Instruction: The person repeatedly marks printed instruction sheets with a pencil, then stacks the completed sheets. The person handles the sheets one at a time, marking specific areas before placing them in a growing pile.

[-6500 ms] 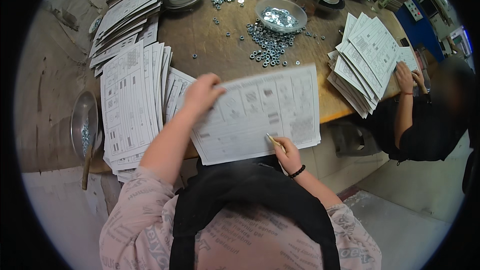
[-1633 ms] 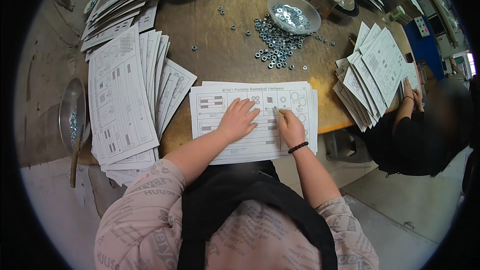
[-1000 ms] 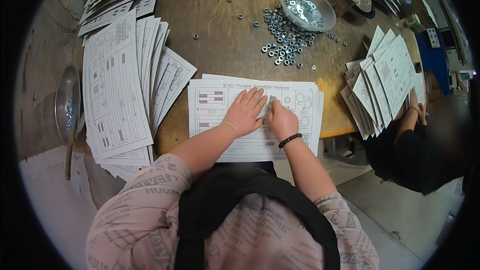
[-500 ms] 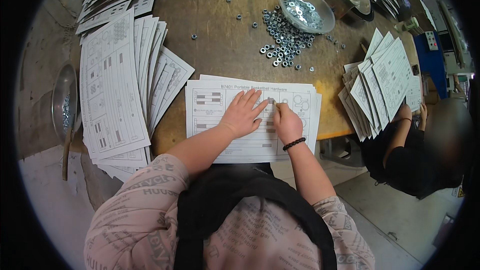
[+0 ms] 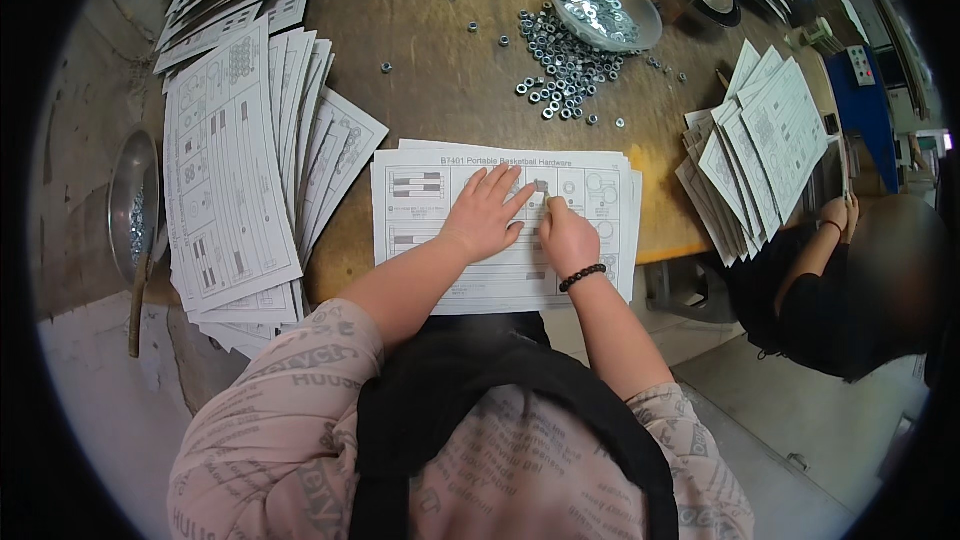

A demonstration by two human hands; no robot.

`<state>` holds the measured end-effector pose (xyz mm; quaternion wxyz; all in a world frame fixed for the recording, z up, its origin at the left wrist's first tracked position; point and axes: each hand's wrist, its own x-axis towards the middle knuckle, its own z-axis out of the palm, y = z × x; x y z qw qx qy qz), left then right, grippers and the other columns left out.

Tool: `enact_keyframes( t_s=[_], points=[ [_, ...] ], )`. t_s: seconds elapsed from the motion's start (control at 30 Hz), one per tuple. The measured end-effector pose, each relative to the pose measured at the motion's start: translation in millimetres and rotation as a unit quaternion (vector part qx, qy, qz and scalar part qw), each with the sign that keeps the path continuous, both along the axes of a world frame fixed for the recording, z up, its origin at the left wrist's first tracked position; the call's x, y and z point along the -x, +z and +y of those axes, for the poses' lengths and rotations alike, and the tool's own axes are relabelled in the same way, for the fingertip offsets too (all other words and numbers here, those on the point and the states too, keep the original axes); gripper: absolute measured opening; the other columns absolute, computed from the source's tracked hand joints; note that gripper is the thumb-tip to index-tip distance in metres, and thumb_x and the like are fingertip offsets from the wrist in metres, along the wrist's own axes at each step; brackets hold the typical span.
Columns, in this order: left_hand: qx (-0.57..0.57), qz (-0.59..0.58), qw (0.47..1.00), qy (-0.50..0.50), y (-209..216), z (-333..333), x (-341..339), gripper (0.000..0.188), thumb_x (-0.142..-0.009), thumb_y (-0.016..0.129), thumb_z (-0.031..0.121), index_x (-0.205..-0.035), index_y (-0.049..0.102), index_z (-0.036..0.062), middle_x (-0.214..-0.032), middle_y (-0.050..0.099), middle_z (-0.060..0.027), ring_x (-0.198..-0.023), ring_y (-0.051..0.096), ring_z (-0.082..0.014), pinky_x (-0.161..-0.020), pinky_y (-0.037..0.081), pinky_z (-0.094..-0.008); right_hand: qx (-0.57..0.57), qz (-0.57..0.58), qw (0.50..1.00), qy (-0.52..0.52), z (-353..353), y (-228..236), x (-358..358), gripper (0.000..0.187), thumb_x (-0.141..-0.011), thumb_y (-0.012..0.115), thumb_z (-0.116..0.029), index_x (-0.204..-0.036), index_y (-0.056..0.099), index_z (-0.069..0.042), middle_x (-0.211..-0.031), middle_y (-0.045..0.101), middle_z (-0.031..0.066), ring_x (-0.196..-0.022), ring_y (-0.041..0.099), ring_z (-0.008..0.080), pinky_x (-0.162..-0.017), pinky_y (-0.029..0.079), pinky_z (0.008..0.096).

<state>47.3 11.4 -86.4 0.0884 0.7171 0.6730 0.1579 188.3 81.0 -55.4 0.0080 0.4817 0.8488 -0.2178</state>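
Note:
A small stack of white printed sheets (image 5: pixel 460 292), covered in line drawings of hardware, lies at the table's front edge before me. My left hand (image 5: pixel 487 215) rests flat on the top sheet, fingers spread toward the upper middle. Just right of it, my right hand (image 5: pixel 568 237) is closed in a pinch low over the same sheet. A small bit of something shows at its fingertips, too little to name. Near those fingertips is a small dark grey patch (image 5: pixel 541 186) on the sheet; whether it is printed or a loose part I cannot tell.
Fanned stacks of printed sheets lie left (image 5: pixel 235 180) and right (image 5: pixel 770 150). Loose nuts (image 5: pixel 565 70) spill beside a clear bowl of washers (image 5: pixel 605 10). A metal pan (image 5: pixel 135 200) hangs off the left edge. A co-worker (image 5: pixel 830 290) sits at the right.
The whole view has shifted slightly. My right hand stays pinched near the same spot, and my left still lies flat. The co-worker's hands have come together.

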Motion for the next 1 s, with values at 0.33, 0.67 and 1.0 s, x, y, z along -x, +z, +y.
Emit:
enact_keyframes(
  t_s=[0.33,0.67,1.0],
  points=[
    [0.029,-0.070,0.993,0.085,12,13,54,0.039,-0.070,0.062,0.021,-0.107,0.055,0.0104,-0.107,0.053,-0.0073,-0.104,0.046,-0.0255,-0.089,0.034,-0.0414,0.210,0.151,0.965,-0.049,-58,10,-48,0.028,-0.082,0.053,-0.028,-0.103,0.054,-0.010,-0.086,0.061,0.0163,-0.080,0.059,0.0337,-0.068,0.047,0.0385],
    [0.162,-0.045,0.970,0.178,40,-8,73,0.032,-0.070,0.065,0.023,-0.097,0.059,0.0066,-0.097,0.055,-0.0115,-0.095,0.053,-0.0275,-0.082,0.042,-0.0384,0.228,0.216,0.948,-0.042,-100,-10,-79,0.027,-0.082,0.054,-0.024,-0.103,0.054,-0.009,-0.093,0.060,0.0123,-0.087,0.058,0.0289,-0.074,0.045,0.0340],
    [0.267,-0.078,0.953,0.123,90,8,78,0.025,-0.069,0.065,0.020,-0.088,0.061,0.0041,-0.091,0.060,-0.0130,-0.089,0.056,-0.0283,-0.077,0.045,-0.0359,0.255,0.303,0.918,-0.020,-105,-11,-82,0.023,-0.084,0.054,-0.016,-0.103,0.055,-0.004,-0.095,0.060,0.0092,-0.087,0.057,0.0198,-0.076,0.044,0.0285]
  ],
)
